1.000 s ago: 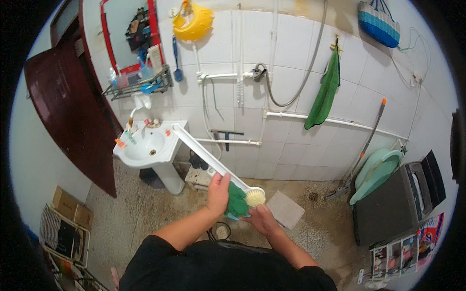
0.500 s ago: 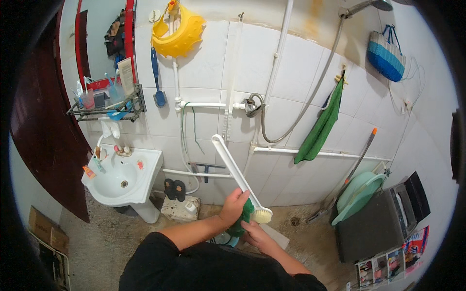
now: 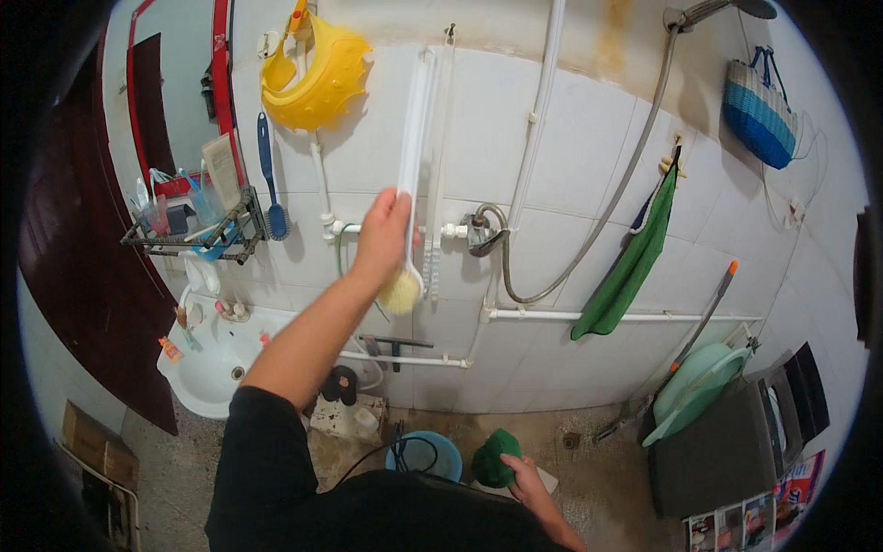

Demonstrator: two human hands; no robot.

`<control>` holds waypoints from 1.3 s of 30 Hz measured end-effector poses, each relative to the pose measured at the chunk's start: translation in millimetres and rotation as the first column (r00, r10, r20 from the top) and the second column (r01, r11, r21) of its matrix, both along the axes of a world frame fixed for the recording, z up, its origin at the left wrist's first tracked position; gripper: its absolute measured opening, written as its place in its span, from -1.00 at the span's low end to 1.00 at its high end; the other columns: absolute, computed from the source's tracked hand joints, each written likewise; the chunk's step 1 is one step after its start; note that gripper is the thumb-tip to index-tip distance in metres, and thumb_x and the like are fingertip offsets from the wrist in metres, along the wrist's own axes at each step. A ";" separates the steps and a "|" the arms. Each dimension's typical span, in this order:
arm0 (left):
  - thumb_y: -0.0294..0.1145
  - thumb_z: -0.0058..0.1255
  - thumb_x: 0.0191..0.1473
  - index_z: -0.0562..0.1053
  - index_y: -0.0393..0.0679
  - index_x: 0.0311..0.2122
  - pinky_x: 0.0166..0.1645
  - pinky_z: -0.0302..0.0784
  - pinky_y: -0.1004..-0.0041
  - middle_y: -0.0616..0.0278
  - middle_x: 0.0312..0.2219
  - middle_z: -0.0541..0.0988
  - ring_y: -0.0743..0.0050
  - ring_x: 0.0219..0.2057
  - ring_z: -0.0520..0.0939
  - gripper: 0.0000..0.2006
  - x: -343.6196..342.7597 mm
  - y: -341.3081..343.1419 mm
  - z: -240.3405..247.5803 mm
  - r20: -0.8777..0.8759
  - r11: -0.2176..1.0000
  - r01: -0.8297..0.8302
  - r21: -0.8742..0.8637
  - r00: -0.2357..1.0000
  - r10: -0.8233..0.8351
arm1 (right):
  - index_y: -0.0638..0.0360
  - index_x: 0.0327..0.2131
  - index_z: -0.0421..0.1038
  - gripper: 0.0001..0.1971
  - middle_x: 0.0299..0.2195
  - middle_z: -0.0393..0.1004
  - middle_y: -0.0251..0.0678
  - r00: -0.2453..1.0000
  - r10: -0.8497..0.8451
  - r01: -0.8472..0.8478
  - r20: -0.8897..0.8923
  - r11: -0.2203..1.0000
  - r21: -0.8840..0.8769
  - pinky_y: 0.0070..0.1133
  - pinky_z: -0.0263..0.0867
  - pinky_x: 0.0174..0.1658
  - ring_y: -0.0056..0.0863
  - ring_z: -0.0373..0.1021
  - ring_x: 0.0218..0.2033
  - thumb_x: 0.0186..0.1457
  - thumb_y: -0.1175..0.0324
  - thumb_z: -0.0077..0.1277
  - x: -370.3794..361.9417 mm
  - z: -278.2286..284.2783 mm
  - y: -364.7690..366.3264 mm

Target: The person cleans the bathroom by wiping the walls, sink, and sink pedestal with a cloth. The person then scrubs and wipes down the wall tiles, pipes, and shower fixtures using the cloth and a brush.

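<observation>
With my left arm stretched up toward the tiled wall, my left hand (image 3: 384, 237) is closed round the lower handle of a long white bath brush (image 3: 418, 124). The brush is nearly upright, its pale bristle head (image 3: 401, 293) hanging down below my fist. A white strip (image 3: 445, 138) hangs on the wall just right of the brush; whether they touch I cannot tell. Low at the right, my right hand (image 3: 526, 478) grips a bunched green cloth (image 3: 494, 459). Left of the cloth, a light blue basin (image 3: 451, 454) stands on the floor with a dark cable over it.
A white washbasin (image 3: 207, 386) and a wire shelf of toiletries (image 3: 198, 225) are at the left. A yellow cap (image 3: 322, 78) and blue brush (image 3: 268, 175) hang above. Shower hose (image 3: 602, 216) and green towel (image 3: 625, 267) hang right, beyond them a grey washing machine (image 3: 708, 442).
My left hand has carried the bath brush up and left to the wall. The cloth has come away from the brush and stays low in my right hand. The view has shifted slightly.
</observation>
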State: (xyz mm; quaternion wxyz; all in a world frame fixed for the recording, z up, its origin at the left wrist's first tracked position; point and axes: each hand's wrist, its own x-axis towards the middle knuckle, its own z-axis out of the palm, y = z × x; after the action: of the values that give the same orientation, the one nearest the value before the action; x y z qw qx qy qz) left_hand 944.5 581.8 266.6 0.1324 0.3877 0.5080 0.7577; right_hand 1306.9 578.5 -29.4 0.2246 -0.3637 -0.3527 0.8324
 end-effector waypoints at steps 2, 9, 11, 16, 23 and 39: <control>-0.26 -0.26 0.16 0.29 -0.15 -0.38 -0.60 0.28 0.59 0.36 -0.64 0.32 0.64 -0.67 0.34 -0.81 -13.5 14.4 24.4 -0.060 0.999 -0.042 0.024 0.997 0.043 | 0.38 -0.31 0.39 -0.78 -0.40 0.46 -0.21 0.995 -0.093 0.093 0.035 0.996 -0.008 -0.52 0.31 -0.35 -0.42 0.42 -0.43 -0.02 0.42 0.04 8.9 -6.6 14.7; -0.25 -0.24 0.15 0.32 -0.19 -0.40 -0.64 0.26 0.59 0.36 -0.66 0.32 0.65 -0.70 0.35 -0.77 -20.5 56.2 76.3 -0.225 0.986 -0.165 0.038 0.960 0.169 | 0.35 -0.36 0.39 -0.83 -0.43 0.46 -0.22 0.992 -0.125 0.122 0.027 0.990 0.073 -0.49 0.30 -0.37 -0.41 0.41 -0.45 -0.05 0.46 0.05 19.4 -6.7 53.9; -0.24 -0.24 0.15 0.33 -0.19 -0.39 -0.64 0.26 0.58 0.35 -0.66 0.32 0.64 -0.71 0.35 -0.77 -20.4 65.2 74.9 -0.182 0.983 -0.179 0.031 0.966 0.182 | 0.35 -0.36 0.39 -0.83 -0.43 0.46 -0.23 0.994 -0.113 0.111 0.015 0.991 0.069 -0.48 0.30 -0.35 -0.40 0.41 -0.44 -0.06 0.46 0.05 23.7 -6.7 61.6; -0.23 -0.23 0.14 0.35 -0.19 -0.36 -0.66 0.27 0.57 0.33 -0.67 0.32 0.62 -0.73 0.35 -0.76 -41.6 84.7 58.3 -0.071 0.976 -0.212 -0.039 0.975 0.209 | 0.35 -0.32 0.38 -0.79 -0.42 0.45 -0.23 0.992 -0.128 0.128 0.009 0.991 0.046 -0.47 0.30 -0.34 -0.38 0.41 -0.42 -0.06 0.45 0.05 39.5 -9.7 76.5; -0.16 -0.20 0.13 0.35 -0.20 -0.32 -0.63 0.30 0.53 0.29 -0.65 0.36 0.57 -0.70 0.39 -0.72 -66.4 102.4 48.2 -0.182 0.954 -0.299 -0.025 0.940 0.289 | 0.34 -0.32 0.38 -0.79 -0.41 0.45 -0.24 0.992 -0.085 0.062 0.097 0.975 0.214 -0.47 0.31 -0.30 -0.43 0.40 -0.39 -0.05 0.43 0.06 48.0 -2.3 95.1; -0.40 -0.01 -0.12 -0.03 0.00 0.17 -0.16 0.42 0.22 -0.05 -0.13 0.40 0.00 -0.19 0.49 -0.28 -56.1 125.5 43.7 -0.643 0.533 -0.833 -0.148 0.490 0.589 | 0.26 -0.02 0.15 -0.44 -0.23 0.38 -0.22 0.967 0.016 -0.167 0.253 0.789 0.591 -0.56 0.29 -0.21 -0.49 0.34 -0.28 -0.10 0.35 0.14 14.1 53.2 146.3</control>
State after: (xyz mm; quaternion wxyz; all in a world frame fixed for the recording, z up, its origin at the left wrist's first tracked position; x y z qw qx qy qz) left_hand 888.4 707.3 310.3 -0.2623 0.2802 0.7962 0.4678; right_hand 1321.1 724.8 23.8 0.2454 -0.3501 -0.6425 0.6359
